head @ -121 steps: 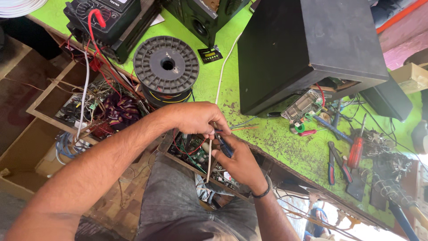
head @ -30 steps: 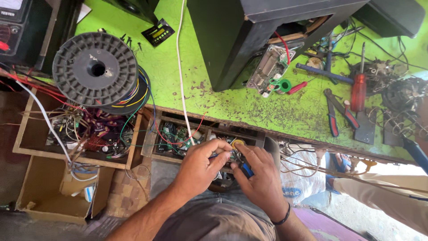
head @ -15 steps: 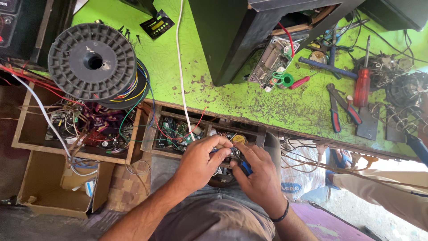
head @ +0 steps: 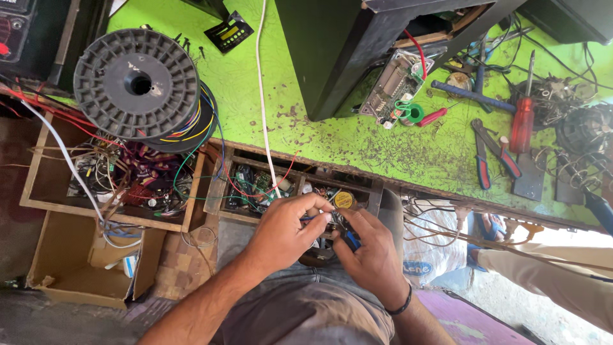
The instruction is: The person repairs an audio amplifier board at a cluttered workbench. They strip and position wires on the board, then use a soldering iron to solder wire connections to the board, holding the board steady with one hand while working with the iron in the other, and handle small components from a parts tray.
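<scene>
Fingers of the left hand (head: 281,233) are pinching a small part, too hidden to identify, above the open wooden tray (head: 294,185) under the green counter (head: 357,140), while the right hand (head: 370,252) is curling around a blue-handled tool (head: 352,241).

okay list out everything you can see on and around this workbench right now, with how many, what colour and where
workbench top: one, bright green, upper half of view
wire spool: one, grey, left on the bench
black cabinet: one, black, top centre
circuit board: one, grey-green, beside the cabinet
screwdriver: one, red handle, right on the bench
pliers: one, red and blue grips, right near the front edge
white cable: one, white, running down the bench into the drawer
open drawer: one, wooden, full of parts, under the front edge
wooden tray: one, wood, left, holding tangled wires
cardboard box: one, brown, lower left
left hand: one, over the drawer, pinching small parts
right hand: one, beside it, gripping a blue-handled tool
</scene>
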